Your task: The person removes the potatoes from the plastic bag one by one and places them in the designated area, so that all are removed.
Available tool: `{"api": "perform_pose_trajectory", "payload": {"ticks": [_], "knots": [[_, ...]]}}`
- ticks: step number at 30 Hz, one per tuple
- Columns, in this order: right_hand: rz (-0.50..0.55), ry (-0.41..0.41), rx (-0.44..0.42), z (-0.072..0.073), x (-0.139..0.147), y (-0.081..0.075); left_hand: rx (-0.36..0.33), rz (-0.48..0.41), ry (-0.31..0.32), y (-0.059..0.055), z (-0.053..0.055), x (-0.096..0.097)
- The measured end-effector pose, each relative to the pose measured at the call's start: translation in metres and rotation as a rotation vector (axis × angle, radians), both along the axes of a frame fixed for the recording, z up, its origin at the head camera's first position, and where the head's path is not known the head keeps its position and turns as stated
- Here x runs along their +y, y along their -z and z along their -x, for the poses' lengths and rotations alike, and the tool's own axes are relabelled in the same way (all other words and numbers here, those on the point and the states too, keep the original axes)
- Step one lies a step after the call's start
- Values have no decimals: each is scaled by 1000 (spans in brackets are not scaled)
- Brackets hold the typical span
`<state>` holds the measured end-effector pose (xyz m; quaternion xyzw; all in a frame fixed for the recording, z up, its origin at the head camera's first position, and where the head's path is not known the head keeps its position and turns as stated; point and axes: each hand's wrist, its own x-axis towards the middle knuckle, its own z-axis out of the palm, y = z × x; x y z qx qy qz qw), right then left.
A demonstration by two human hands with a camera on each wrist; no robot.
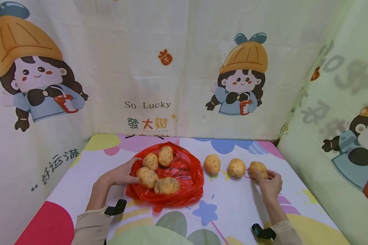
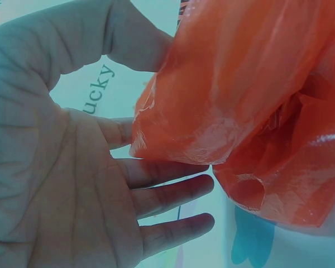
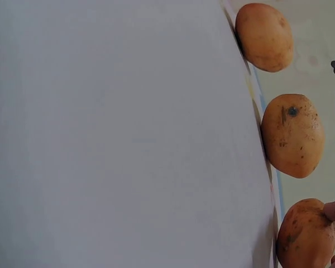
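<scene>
A red plastic bag lies wide on the table with several potatoes inside, one of them a knobbly potato near the front rim. My left hand holds the bag's left edge, thumb and forefinger at the rim beside a large potato. In the left wrist view the bag hides the tips of thumb and forefinger, while the other fingers stretch out. At the right end of a row, my right hand grips a potato; its thumb presses that potato in the right wrist view.
Between the bag and my right hand stand two more potatoes, a left one and a middle one. The table has a colourful printed cover. A printed cloth hangs behind and along both sides.
</scene>
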<state>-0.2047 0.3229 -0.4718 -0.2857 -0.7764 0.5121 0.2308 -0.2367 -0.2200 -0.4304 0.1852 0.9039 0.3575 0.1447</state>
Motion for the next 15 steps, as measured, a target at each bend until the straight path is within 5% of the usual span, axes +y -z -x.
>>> {"api": "perform_pose_trajectory", "payload": {"ticks": [15], "knots": [[-77,19,57,-4,-6,-6,3,-5,2,-1,-1,0]]}}
